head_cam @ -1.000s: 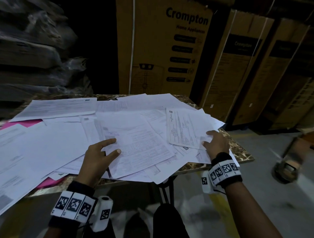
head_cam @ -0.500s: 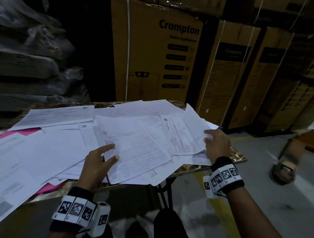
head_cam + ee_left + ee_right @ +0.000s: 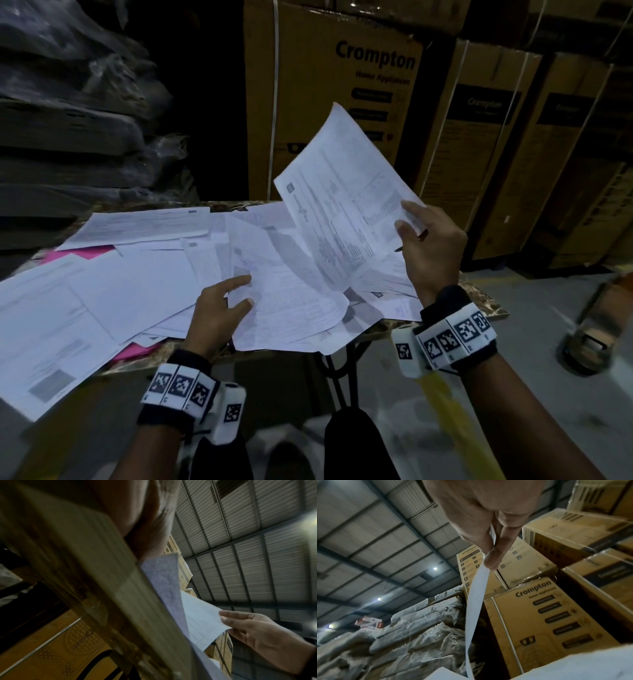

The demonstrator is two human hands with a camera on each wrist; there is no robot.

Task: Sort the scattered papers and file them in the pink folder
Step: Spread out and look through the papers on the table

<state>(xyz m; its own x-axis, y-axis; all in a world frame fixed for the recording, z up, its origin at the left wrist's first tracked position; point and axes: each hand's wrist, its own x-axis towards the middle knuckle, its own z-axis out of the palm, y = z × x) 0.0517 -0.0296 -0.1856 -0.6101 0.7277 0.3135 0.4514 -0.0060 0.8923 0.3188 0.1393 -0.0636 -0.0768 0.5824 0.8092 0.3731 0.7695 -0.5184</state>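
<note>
White printed papers (image 3: pixel 144 291) lie scattered and overlapping across a marble-patterned table (image 3: pixel 486 308); the pink folder (image 3: pixel 87 254) lies beneath them, one part showing at 9 o'clock of the pile and another at its near edge. Right hand (image 3: pixel 432 246), at 3 o'clock, pinches one printed sheet (image 3: pixel 346 202) between thumb and fingers and holds it tilted clear of the pile, its far corner at 12 o'clock; the right wrist view shows the thumb (image 3: pixel 492 559) clamping the sheet's edge. Left hand (image 3: pixel 215 308), at 6 o'clock, rests on the pile, thumb and forefinger spread around the edge of a sheet; whether it grips that sheet cannot be told. Brown cartons (image 3: pixel 329 99) marked Crompton stand behind the table.
</note>
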